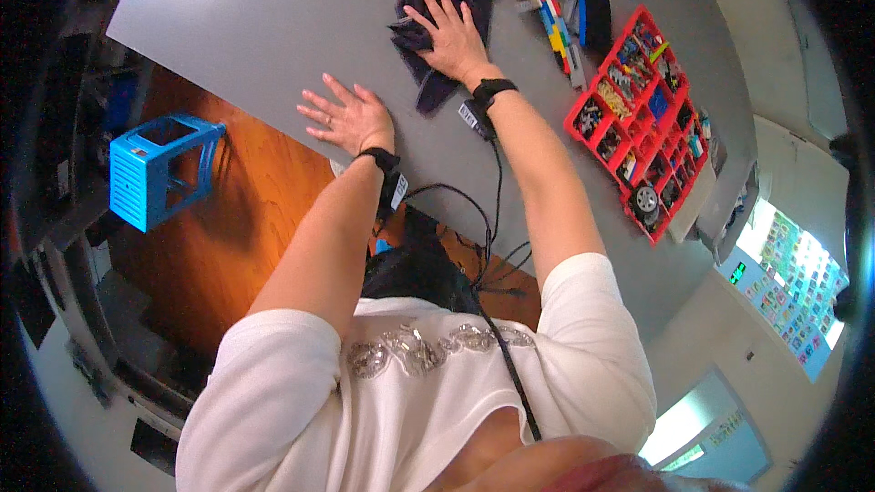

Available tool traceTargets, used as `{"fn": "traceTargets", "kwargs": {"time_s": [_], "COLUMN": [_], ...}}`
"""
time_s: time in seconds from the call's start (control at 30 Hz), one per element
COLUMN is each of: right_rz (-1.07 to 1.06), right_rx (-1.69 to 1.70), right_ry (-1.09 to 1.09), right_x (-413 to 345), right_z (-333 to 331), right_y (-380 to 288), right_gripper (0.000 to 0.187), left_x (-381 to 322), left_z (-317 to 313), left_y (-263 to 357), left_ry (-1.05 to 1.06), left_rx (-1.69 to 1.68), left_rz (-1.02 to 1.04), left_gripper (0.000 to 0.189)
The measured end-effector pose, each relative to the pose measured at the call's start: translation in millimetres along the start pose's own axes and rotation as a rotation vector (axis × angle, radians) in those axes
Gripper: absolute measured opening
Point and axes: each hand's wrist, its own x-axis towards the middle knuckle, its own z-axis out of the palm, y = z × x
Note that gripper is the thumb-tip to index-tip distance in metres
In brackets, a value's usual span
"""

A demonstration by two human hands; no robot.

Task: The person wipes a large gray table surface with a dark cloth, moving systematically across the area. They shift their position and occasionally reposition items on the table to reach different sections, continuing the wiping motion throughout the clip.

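Spread fingers of my right hand (452,41) rest on a crumpled dark cloth (437,85), which lies on the grey tabletop (273,20). The palm presses on the cloth without gripping it. To the left, near the table's edge, my left hand (354,119) is over the grey surface with its fingers apart and nothing in it. I cannot tell whether its palm touches the table. Each wrist wears a black strap with a small device, and black cables run from them towards my body.
Right of the cloth lies a long strip of coloured building bricks (549,10), beside a blue-and-black block (595,14). A red compartment tray (625,178) of small parts stands further right. On the wooden floor (273,171) is a blue plastic stool (160,167), left of the table.
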Motion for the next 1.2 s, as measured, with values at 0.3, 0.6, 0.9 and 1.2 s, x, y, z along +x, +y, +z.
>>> {"fn": "traceTargets", "kwargs": {"time_s": [0.3,0.6,0.9,1.2], "right_rz": [0.070,1.060,0.667,0.426], "right_rx": [0.176,-0.064,0.110,-0.109], "right_ry": [-0.192,0.038,0.141,-0.124], "right_x": [-200.9,-365.5,-236.8,-380.8], "right_z": [-43.2,-32.3,-8.7,-24.8], "right_y": [-29.5,-64.9,-137.8,-147.6], "right_gripper": [0.077,0.072,0.083,0.053], "left_x": [0.2,2.4,3.4,11.9], "left_z": [9.3,13.9,4.8,18.6], "left_y": [-1.0,-1.8,1.0,4.7], "left_ry": [0.004,-0.003,0.020,0.041], "left_rx": [-0.075,-0.198,-0.281,-0.317], "left_rz": [0.027,0.041,0.052,0.000], "left_gripper": [0.060,0.059,0.058,0.057]}}
